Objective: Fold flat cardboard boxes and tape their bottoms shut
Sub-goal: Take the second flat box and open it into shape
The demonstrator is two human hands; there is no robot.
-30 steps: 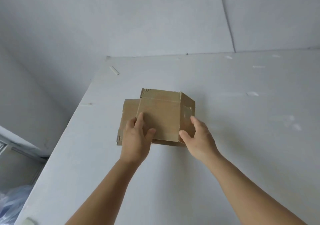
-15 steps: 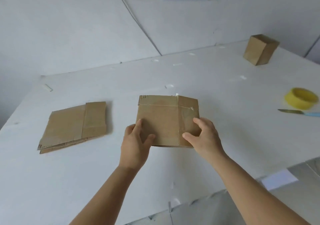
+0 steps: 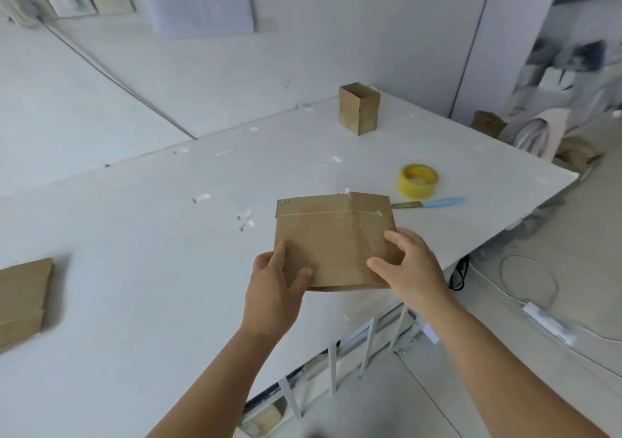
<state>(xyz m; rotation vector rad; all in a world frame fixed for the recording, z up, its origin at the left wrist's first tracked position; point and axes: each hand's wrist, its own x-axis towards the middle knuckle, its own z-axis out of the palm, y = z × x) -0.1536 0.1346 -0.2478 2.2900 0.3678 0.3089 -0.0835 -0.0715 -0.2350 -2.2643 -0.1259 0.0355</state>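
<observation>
Left hand [image 3: 274, 289] and right hand [image 3: 412, 266] still gripping flat cardboard box [image 3: 331, 240], now carried rightward toward tape roll [image 3: 417, 181]

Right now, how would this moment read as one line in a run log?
step: holding flat box | left hand: grips flat cardboard box | right hand: grips same | yellow tape roll, blue-handled knife: untouched on table

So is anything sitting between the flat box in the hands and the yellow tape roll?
Nothing visible blocks it. The flat cardboard box, held by the left hand and right hand, has bare table up to the yellow tape roll. The blue-handled knife lies just beside that path, near the box's far right corner.
</observation>
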